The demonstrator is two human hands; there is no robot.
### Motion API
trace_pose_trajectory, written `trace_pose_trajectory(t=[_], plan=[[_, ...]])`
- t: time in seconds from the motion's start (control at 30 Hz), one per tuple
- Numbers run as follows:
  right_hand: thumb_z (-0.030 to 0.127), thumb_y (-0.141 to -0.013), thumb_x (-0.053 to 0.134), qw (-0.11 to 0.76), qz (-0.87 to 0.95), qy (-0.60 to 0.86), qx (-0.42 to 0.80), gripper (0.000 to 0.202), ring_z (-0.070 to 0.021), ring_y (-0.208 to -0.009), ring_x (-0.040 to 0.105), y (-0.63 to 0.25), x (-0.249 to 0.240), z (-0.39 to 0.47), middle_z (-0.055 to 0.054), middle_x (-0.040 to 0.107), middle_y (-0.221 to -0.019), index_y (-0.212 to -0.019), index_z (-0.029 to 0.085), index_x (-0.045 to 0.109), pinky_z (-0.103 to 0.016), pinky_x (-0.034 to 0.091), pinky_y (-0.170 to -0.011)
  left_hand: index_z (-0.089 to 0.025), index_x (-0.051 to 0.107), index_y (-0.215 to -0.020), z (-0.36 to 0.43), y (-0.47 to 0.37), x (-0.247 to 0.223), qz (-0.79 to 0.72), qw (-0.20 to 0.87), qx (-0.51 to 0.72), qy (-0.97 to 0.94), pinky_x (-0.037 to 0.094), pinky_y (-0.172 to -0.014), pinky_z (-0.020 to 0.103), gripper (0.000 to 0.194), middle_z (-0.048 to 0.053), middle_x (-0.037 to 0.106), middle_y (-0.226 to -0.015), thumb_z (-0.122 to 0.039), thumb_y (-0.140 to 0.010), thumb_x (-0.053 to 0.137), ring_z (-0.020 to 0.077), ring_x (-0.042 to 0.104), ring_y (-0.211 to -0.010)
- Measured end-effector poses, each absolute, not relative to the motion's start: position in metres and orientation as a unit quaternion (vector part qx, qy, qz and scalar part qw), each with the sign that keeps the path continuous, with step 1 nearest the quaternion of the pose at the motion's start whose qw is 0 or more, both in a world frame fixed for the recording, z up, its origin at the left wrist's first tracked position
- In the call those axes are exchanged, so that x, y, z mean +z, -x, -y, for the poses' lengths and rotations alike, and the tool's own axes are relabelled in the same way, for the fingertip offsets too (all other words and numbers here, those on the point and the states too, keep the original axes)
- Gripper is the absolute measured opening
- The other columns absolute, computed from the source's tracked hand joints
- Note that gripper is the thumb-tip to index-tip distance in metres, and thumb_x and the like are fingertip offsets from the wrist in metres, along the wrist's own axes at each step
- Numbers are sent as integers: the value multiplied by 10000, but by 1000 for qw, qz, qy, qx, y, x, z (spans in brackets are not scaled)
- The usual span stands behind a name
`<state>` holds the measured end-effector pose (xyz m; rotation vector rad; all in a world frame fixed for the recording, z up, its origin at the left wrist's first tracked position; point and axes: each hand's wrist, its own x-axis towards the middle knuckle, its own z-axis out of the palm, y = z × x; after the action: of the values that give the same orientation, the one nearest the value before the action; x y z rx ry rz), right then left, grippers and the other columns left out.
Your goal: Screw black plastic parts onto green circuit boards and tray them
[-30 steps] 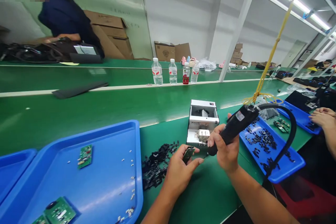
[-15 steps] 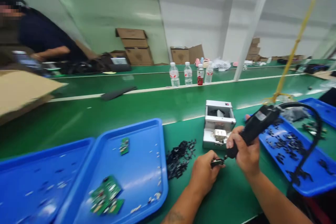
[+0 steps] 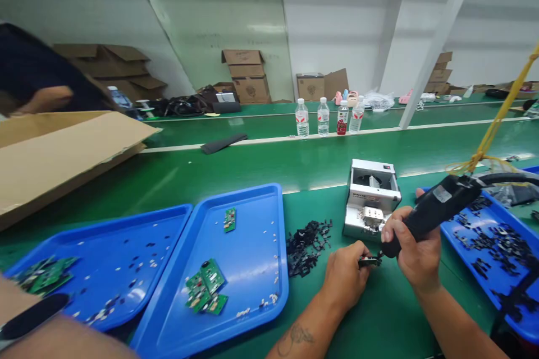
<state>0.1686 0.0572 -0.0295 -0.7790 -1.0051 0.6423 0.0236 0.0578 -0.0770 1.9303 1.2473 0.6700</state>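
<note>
My left hand (image 3: 346,274) pinches a small circuit board (image 3: 369,261) edge-on above the green bench, so most of the board is hidden. Wrapped round a black electric screwdriver (image 3: 438,206) is my right hand (image 3: 415,247); the tool tilts down to the left. Its tip meets or nearly meets the board's right end, and I cannot tell whether it touches. Just behind both hands stands a white and grey screw feeder (image 3: 373,196). A heap of small black plastic parts (image 3: 307,247) lies left of my left hand.
Several green boards (image 3: 205,287) lie in a blue tray (image 3: 248,247); another blue tray (image 3: 138,247) adjoins it. More black parts fill a right-hand tray (image 3: 467,255). A yellow cord (image 3: 505,106) suspends the screwdriver. A blurred arm (image 3: 76,336) enters at lower left; bottles (image 3: 323,118) stand behind.
The view has swung left, so everything sits further right in the picture. A blurred arm has come in at lower left. Both hands keep their hold on the board and the screwdriver.
</note>
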Motion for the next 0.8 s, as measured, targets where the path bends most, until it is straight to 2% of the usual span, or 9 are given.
trace_pose_trajectory(t=[0.3,0.37,0.47,0.53,0.6,0.7,0.8], plan=[[231,-956,655,759,459,346,305,540,-95,-578,590,-167,-39,-58,57,557,-851,-1409,332,378,-259,521,-541,-245,677,-897,-60,-22,-92,-458,361,271,-766,418,-740,299,218,12,774,-915,-71,-832,563,223,708,-867],[229,-955,656,757,465,345,304,454,-94,-585,593,-167,-41,-58,52,562,-856,-1338,319,430,-255,523,-541,-245,676,-895,-60,-22,-92,-452,367,273,-766,429,-747,306,230,17,774,-918,-67,-831,545,227,707,-867],[239,-957,658,745,474,355,307,223,-87,-593,591,-169,-42,-57,49,558,-854,-1123,278,515,-244,514,-547,-238,667,-894,-60,-21,-83,-434,409,294,-747,460,-786,305,174,26,766,-961,-102,-830,580,221,695,-899],[261,-957,664,736,472,372,311,171,-85,-605,592,-172,-41,-57,47,559,-864,-1039,262,515,-252,525,-581,-234,662,-951,-61,-18,-71,-441,435,318,-717,477,-797,299,167,34,746,-992,-168,-799,680,214,674,-903],[300,-940,689,724,468,400,313,215,-92,-631,594,-177,-37,-57,42,569,-884,-1051,260,509,-264,538,-622,-226,643,-1039,-65,-11,-58,-471,449,347,-676,485,-736,287,281,38,720,-946,-279,-784,750,203,653,-833],[374,-893,734,695,461,467,293,349,-123,-723,618,-188,-28,-56,19,600,-935,-1136,258,512,-294,557,-713,-210,582,-1099,-79,7,-47,-524,461,387,-603,443,-551,262,387,-8,634,-719,-509,-865,661,175,594,-609],[449,-870,733,661,450,548,246,455,-167,-819,640,-203,-18,-55,-9,632,-964,-1213,248,512,-348,559,-822,-194,557,-1054,-108,26,-46,-579,460,365,-566,419,-468,256,455,-40,575,-586,-619,-893,551,161,539,-458]])
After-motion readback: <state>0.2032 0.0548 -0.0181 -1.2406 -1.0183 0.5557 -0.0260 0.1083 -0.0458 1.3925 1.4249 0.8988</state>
